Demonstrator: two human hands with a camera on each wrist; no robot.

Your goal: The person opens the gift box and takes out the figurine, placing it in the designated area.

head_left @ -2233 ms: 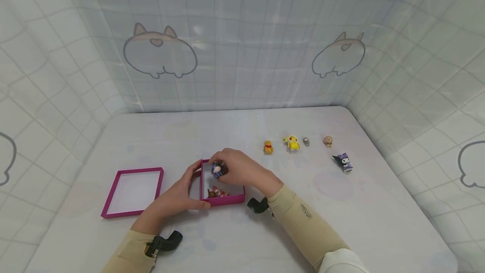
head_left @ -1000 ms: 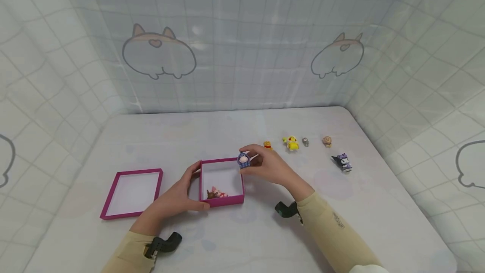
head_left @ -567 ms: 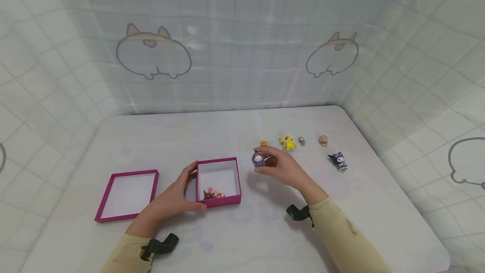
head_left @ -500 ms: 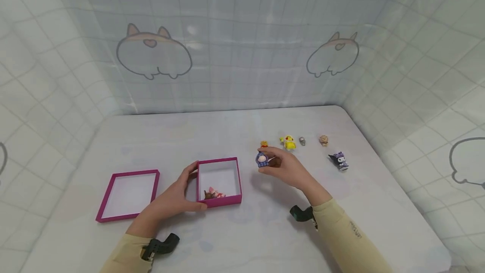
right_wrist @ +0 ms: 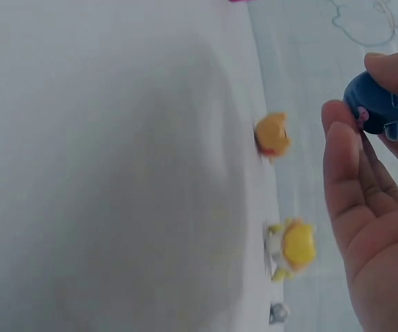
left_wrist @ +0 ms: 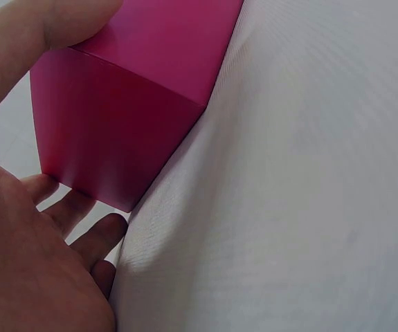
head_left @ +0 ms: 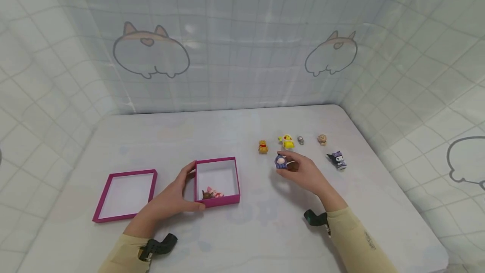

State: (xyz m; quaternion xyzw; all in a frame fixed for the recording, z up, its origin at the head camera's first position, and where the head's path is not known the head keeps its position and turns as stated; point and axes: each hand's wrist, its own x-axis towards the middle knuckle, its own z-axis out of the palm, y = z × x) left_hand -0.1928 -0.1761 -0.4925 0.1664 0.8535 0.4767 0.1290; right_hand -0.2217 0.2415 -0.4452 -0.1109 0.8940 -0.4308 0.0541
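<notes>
My left hand [head_left: 170,202] holds a magenta box [head_left: 229,199] by its left side, the thumb at the front corner and the fingers round the far corner; in the left wrist view the thumb lies on the box wall [left_wrist: 154,52]. Inside the box a brown figurine [head_left: 207,194] and a pink figurine [head_left: 217,194] lie along the front wall. My right hand [head_left: 306,175] pinches a blue figurine [head_left: 281,162] between thumb and fingertips above the table, right of the box. The right wrist view shows the blue figurine [right_wrist: 373,104] from behind.
The magenta-rimmed lid [head_left: 126,195] lies to the left. Behind my right hand stand an orange bear figurine [head_left: 263,147], a yellow figurine [head_left: 287,142], a small grey figurine [head_left: 300,140] and a tan figurine [head_left: 322,139]. A black-and-purple figurine [head_left: 337,160] is at the right.
My right hand has lifted the blue figurine out of the box and carried it right, past the orange bear figurine. The left hand keeps its hold on the box.
</notes>
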